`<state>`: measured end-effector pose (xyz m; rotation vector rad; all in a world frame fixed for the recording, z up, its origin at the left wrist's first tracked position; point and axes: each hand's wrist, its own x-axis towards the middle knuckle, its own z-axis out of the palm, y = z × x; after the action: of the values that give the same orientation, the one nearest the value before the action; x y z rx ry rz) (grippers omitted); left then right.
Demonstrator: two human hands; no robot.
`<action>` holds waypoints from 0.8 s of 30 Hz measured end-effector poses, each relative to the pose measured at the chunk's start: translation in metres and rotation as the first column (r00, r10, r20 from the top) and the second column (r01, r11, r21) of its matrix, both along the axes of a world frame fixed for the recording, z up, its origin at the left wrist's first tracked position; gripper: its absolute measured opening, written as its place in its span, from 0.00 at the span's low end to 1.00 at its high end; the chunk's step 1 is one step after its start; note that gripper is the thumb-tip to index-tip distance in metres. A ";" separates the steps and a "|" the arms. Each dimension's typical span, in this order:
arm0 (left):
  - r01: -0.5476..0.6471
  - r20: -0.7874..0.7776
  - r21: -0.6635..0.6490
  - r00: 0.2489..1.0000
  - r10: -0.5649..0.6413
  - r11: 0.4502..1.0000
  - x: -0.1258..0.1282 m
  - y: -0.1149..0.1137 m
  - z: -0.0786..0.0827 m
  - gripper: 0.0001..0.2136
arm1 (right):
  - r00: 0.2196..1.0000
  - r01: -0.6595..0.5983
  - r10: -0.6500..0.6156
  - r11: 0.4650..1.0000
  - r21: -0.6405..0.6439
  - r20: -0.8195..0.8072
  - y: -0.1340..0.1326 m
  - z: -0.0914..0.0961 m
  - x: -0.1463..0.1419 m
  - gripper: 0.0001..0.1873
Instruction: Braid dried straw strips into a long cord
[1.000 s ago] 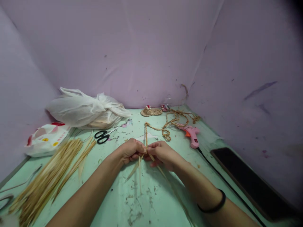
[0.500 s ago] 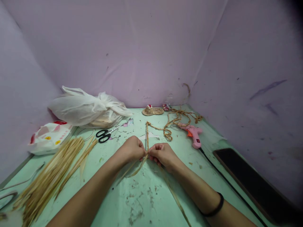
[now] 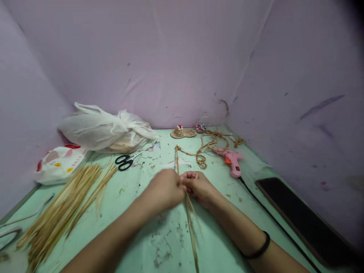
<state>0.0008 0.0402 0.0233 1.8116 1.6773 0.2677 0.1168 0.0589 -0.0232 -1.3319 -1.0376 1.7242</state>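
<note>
My left hand [image 3: 167,188] and my right hand [image 3: 197,185] meet at the middle of the green table [image 3: 170,242], both closed in a pinch on loose straw strands [image 3: 192,227] that trail toward me. From between my fingers a braided straw cord [image 3: 199,153] runs away across the table and curls in loops near the back. A black band circles my right wrist.
A bundle of straw stalks [image 3: 59,212] lies at the left. Black scissors [image 3: 126,162], a white plastic bag [image 3: 102,129] and a printed packet [image 3: 58,165] sit behind it. A pink glue gun [image 3: 233,161] with a black cable, a dark phone [image 3: 301,216] and a small straw hat [image 3: 183,132] are at the right and back.
My left hand has shifted right, over toward my right hand. The loose strands that splayed to the left now hang together straight toward me.
</note>
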 end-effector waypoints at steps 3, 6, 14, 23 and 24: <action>-0.172 0.278 -0.238 0.931 0.237 0.956 -0.016 0.018 0.001 0.08 | 0.997 -0.057 0.058 0.998 0.016 -0.051 0.001 -0.001 0.004 0.03; -0.011 0.529 -0.511 0.784 0.324 0.860 -0.021 0.028 -0.009 0.07 | 0.992 -0.096 0.098 0.995 0.026 -0.075 0.002 0.000 0.006 0.04; -0.120 0.414 -0.462 0.848 0.333 0.879 -0.012 0.027 -0.024 0.06 | 0.954 -0.233 0.175 0.945 0.230 0.244 0.008 -0.005 0.011 0.02; -0.248 0.480 -0.308 0.793 0.375 0.919 0.004 0.018 -0.031 0.10 | 0.541 -0.440 -0.088 0.818 0.370 0.837 -0.005 0.010 0.015 0.07; -0.257 0.477 -0.311 0.791 0.384 0.915 0.005 0.018 -0.031 0.10 | 0.484 -0.435 -0.093 0.837 0.331 0.870 -0.007 0.015 0.014 0.07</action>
<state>0.0056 0.0579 -0.0072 1.1256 1.5228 0.6338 0.1309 0.0519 -0.0080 -1.7662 -2.1066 0.6328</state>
